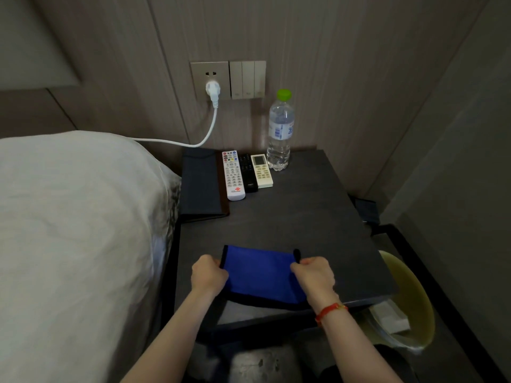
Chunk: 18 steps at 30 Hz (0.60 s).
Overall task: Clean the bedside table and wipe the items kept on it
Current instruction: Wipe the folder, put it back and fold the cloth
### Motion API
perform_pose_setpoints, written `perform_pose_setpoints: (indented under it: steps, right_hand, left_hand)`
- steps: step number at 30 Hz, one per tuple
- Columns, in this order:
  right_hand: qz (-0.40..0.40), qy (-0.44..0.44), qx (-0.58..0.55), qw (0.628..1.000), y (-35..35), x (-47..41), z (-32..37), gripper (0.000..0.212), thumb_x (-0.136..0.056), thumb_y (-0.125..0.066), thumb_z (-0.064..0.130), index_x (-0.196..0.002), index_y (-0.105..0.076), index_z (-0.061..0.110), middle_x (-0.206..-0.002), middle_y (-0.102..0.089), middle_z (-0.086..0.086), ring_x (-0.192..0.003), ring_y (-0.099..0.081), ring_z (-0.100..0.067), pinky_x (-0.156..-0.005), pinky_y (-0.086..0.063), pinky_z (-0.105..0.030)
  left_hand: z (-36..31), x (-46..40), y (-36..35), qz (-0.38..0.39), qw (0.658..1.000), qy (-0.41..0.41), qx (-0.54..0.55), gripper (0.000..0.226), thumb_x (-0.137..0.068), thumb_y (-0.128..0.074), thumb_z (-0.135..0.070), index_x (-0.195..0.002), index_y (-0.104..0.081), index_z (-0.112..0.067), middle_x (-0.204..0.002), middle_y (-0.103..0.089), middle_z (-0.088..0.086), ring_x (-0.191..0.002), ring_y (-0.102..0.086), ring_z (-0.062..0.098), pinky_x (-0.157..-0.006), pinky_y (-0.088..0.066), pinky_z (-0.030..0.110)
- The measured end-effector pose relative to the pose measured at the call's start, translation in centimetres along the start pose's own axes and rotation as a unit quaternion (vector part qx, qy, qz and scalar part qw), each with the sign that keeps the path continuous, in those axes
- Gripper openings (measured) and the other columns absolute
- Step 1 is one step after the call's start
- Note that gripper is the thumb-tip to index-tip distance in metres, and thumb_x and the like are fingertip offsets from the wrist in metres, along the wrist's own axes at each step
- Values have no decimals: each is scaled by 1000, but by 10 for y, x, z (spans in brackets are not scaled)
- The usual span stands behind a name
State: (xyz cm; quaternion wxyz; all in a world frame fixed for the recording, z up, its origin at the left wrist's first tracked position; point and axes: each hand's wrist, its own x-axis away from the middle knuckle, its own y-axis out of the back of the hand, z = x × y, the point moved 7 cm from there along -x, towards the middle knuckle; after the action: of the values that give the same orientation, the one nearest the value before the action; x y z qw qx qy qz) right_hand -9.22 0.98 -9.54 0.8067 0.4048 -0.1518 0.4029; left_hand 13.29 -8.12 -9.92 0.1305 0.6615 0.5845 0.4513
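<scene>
A: While both hands sit low at the near end of the counter [318, 211], what are they doing?

B: The left hand [209, 273] has its grip closed on the left edge of a blue cloth [260, 275], and the right hand [315, 275] has its grip closed on the right edge. The cloth is stretched flat between them, lying on the dark counter with its near edge reaching the counter's front edge.

A: Anything on the right wrist?

B: A red bracelet [330, 310].

A: And the things at the far end?

B: Well apart from the cloth. A dark folder [200, 183] lies along the left edge, beside the bed [74, 217]. Just right of it, side by side, lie three remotes: a white remote [233, 175], a black remote [247, 172] and a cream remote [262, 170] with a small screen. A clear water bottle [280, 134] with a green cap stands upright by the cream remote, at the back near the wall.

A: On the wall?

B: A socket [210, 78] with a white plug [213, 91] in it; its cable [177, 140] runs left over the bed. Next to the socket is a panel of switches [248, 79].

A: To the right of the counter?

B: A yellowish bin [409, 299] on the floor, lined with a clear bag.
</scene>
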Motion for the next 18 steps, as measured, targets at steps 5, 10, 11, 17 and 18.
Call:
perform_pose_setpoints:
  steps: [5,10,11,17,18]
  right_hand:
    - [30,72,-12,997,-43,15,36,10,-79,-63,18,-72,-56,20,-79,-56,-1,-67,-53,-15,-65,-40,-21]
    - [98,67,-36,992,-89,25,51,36,-74,-69,11,-108,-58,11,-115,-60,-14,-100,-61,-27,-80,-55,-34]
    - [119,58,-43,990,-97,27,51,42,-73,-71,10,-112,-57,9,-117,-59,-14,-102,-61,-27,-82,-55,-36]
    - [162,53,-105,980,-115,23,48,44,-70,-77,11,-109,-59,8,-103,-64,-13,-80,-63,-18,-67,-57,-28]
    - [167,49,-113,978,-115,23,46,41,-71,-76,10,-109,-59,7,-95,-64,-12,-72,-62,-16,-62,-55,-25]
  left_hand:
    - [1,-4,0,31,999,-1,30,26,-76,-68,-4,-59,-50,-12,-65,-54,1,-60,-50,11,-48,-37,22]
    - [11,-12,6,18,995,38,86,26,-79,-62,-3,-56,-56,-13,-62,-56,2,-58,-54,16,-54,-45,28]
    - [15,-14,6,18,994,48,101,28,-80,-59,-3,-54,-56,-13,-60,-57,4,-57,-55,19,-55,-46,29]
    - [31,-29,-1,45,979,83,182,24,-82,-54,-8,-59,-61,-11,-69,-63,15,-68,-62,29,-72,-56,44]
    - [31,-28,-1,44,979,83,182,24,-83,-56,-11,-58,-59,-12,-69,-63,14,-69,-62,28,-75,-55,45]
